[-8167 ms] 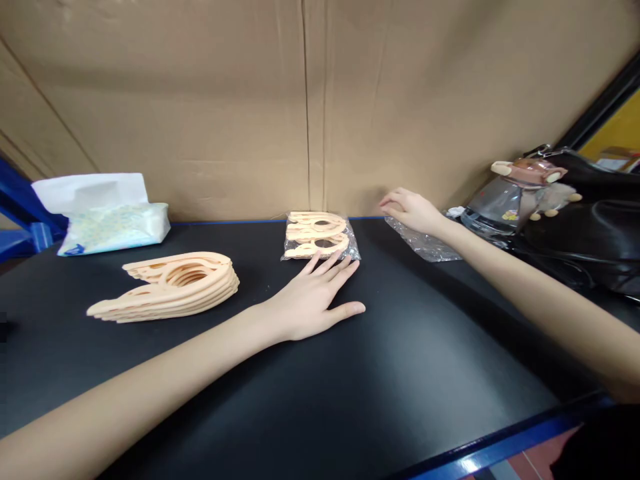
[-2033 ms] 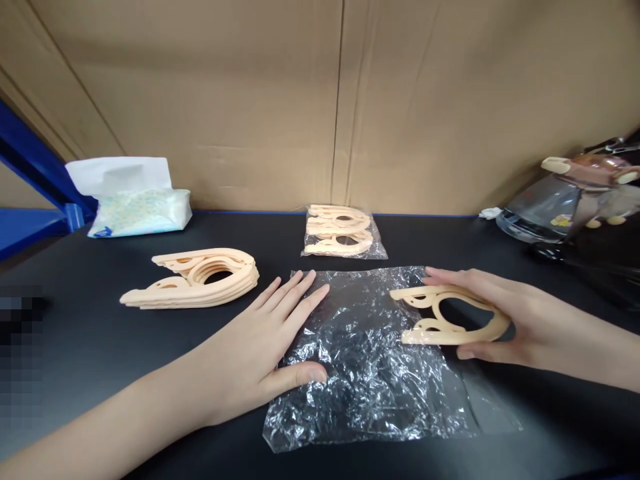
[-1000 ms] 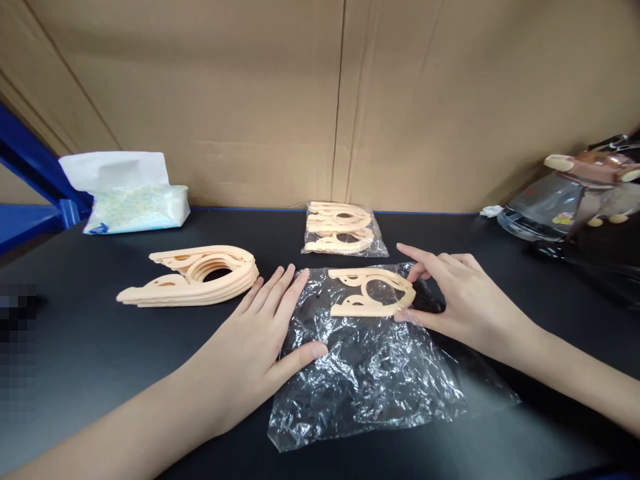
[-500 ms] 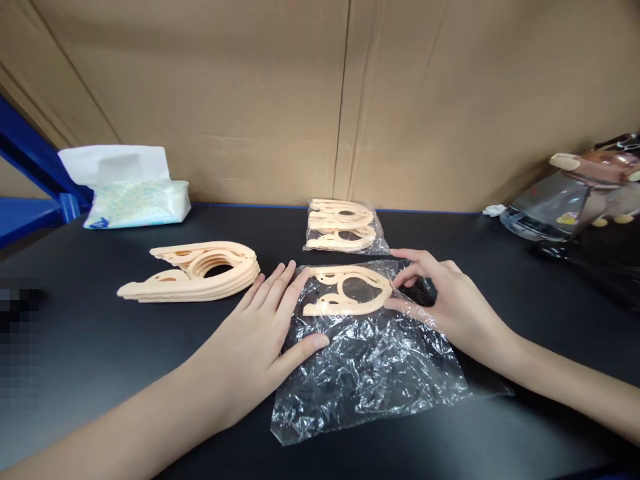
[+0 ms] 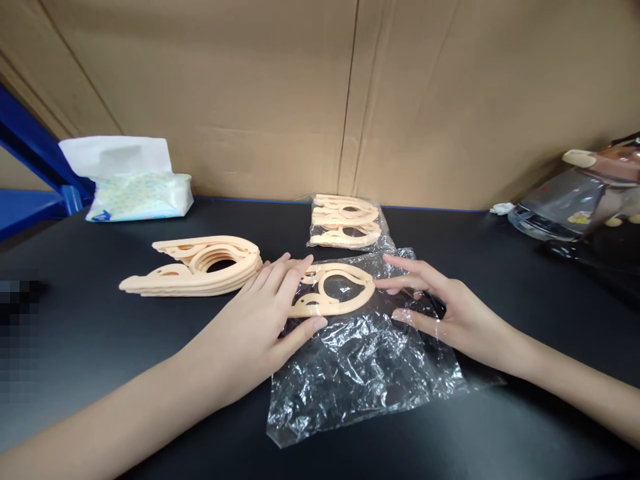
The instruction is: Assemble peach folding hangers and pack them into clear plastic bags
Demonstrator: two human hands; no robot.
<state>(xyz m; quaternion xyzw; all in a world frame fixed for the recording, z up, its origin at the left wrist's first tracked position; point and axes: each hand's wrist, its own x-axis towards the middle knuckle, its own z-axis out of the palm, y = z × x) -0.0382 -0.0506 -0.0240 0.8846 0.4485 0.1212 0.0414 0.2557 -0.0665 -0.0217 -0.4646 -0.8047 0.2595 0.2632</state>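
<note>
A beige folding hanger (image 5: pixel 345 308), folded up, lies within a clear plastic bag (image 5: pixel 370 380) on the black table. Over the bag's left edge rests my left hand (image 5: pixel 265 320), fingers stretched out, covering the hanger's left ends. On the other side my right hand (image 5: pixel 440 307) has its fingers spread, a fingertip at the hanger's rounded right end. Whether that fingertip is inside or on top of the film, I cannot tell. A stack of the same folding hangers (image 5: pixel 235 283) lies just left of my left hand.
Behind the bag lies a packed clear bag of folding hangers (image 5: pixel 345 220). A tissue pack (image 5: pixel 143 197) stands at the back left, near a blue frame (image 5: pixel 30 147). A transparent container with a brown top (image 5: pixel 555 200) is at the right. Cardboard (image 5: pixel 250 100) forms the back wall.
The hanger in the bag has shifted left, partly under my left hand. My right hand's fingers have spread from a pinch at its right end.
</note>
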